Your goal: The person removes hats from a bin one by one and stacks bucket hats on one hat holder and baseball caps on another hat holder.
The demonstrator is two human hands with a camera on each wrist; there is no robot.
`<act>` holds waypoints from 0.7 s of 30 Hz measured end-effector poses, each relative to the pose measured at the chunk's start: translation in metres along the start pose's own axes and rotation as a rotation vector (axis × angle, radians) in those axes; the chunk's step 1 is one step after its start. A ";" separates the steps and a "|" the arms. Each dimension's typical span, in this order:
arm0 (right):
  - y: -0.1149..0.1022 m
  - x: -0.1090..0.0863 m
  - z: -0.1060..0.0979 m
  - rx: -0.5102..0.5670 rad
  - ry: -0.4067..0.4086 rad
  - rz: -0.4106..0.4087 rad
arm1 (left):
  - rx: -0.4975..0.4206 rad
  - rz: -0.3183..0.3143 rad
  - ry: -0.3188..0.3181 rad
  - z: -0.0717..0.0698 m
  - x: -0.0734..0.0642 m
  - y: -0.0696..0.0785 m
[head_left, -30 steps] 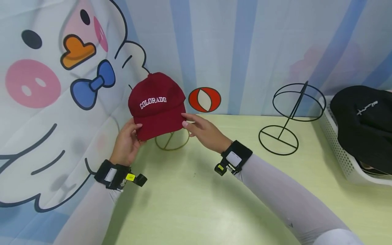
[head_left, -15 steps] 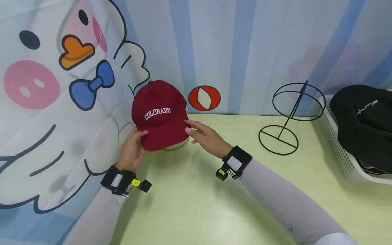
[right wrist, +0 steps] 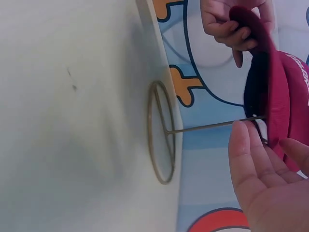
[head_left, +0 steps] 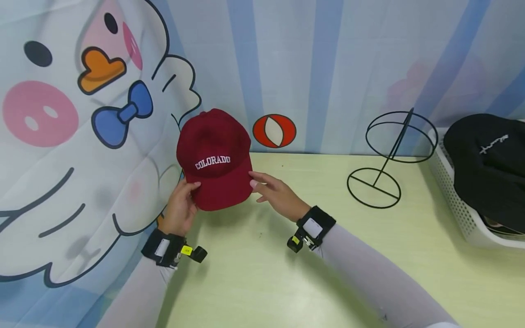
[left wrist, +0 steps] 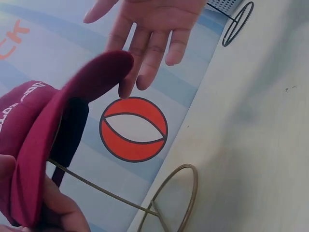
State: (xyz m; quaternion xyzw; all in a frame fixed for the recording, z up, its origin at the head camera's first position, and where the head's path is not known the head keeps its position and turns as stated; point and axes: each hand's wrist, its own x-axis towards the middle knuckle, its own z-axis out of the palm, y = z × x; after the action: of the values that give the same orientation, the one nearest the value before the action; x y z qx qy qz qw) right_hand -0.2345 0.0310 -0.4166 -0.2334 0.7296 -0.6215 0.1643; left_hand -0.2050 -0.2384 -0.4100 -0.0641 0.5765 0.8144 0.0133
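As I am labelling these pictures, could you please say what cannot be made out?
Head view: the gold stand, hidden behind the red cap.
Head view: other items in the white basket, mostly covered by the black hat.
Left wrist view: part of that cap, cut off by the left edge.

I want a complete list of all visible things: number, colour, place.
Table: one, pale yellow-green, in front
Wall cloth: at least one, blue and white, printed, behind and left
Red cap: one, dark red, above the table
Gold stand: one, gold, under the red cap
Black stand: one, black, table's back right
Basket: one, white, far right
Black hat: one, black, atop the basket; items beneath unclear
Wrist bands: two, black, on the wrists
Sleeves: two, pale grey, on the arms
Left hand: one, bare, holding the red cap
Right hand: one, bare, at the red cap
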 end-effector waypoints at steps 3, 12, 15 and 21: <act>0.006 -0.001 0.004 0.027 -0.005 0.009 | -0.013 -0.014 0.017 -0.001 0.000 -0.004; 0.022 -0.002 0.012 0.095 -0.024 0.021 | -0.091 -0.018 0.046 -0.007 0.004 -0.021; 0.027 -0.002 0.014 0.121 -0.026 0.016 | -0.131 -0.030 0.062 -0.009 0.002 -0.027; 0.032 -0.007 0.021 0.154 -0.010 0.014 | -0.170 -0.018 0.030 -0.013 -0.007 -0.043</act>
State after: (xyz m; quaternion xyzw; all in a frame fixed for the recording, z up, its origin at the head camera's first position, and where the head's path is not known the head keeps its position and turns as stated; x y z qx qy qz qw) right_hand -0.2220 0.0205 -0.4518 -0.2181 0.6804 -0.6734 0.1899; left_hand -0.1933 -0.2357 -0.4534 -0.0825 0.5048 0.8593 0.0063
